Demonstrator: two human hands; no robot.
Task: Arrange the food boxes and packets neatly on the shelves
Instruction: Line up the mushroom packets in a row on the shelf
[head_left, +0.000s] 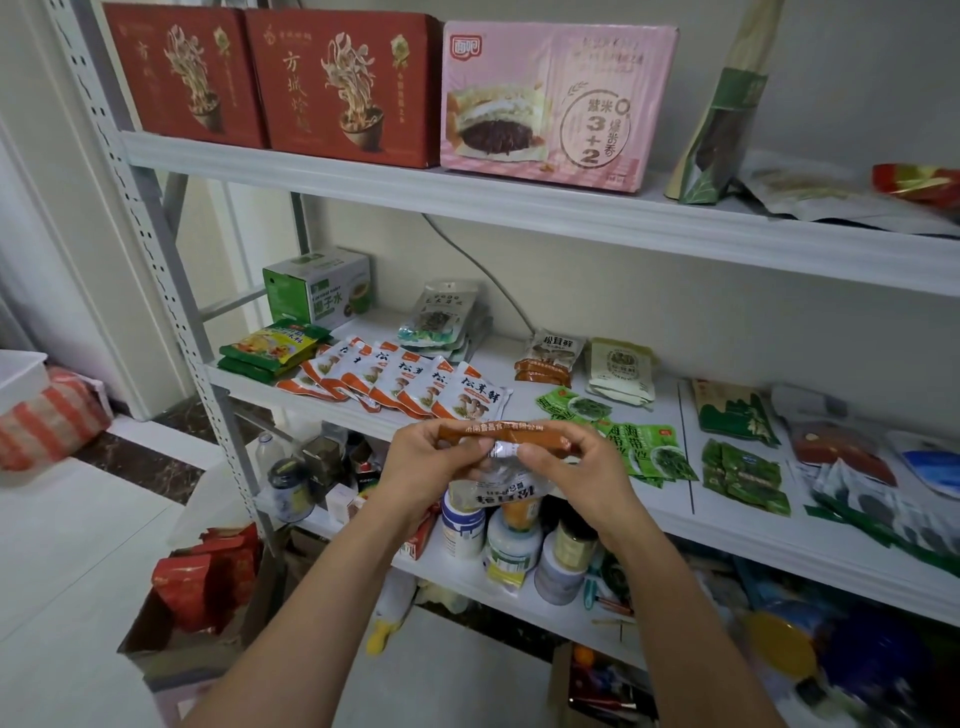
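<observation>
Both hands hold one white-and-brown mushroom seasoning packet (501, 439) in front of the middle shelf (670, 512), its brown strip on top. My left hand (431, 462) pinches its left end and my right hand (571, 462) pinches its right part. Just behind it, several matching packets (395, 382) lie overlapped in a row on the shelf. Green seaweed packets (644, 441) lie to the right, partly hidden by my right hand. Two red boxes (343, 88) and a pink box (556, 104) stand on the top shelf (467, 200).
A green-and-white box (317, 291), green-yellow packets (270, 351) and more bags (737, 410) lie across the middle shelf. Jars and bottles (509, 545) crowd the lower shelf. The grey upright post (171, 291) stands at left, with red bags in a carton (208, 577) on the floor.
</observation>
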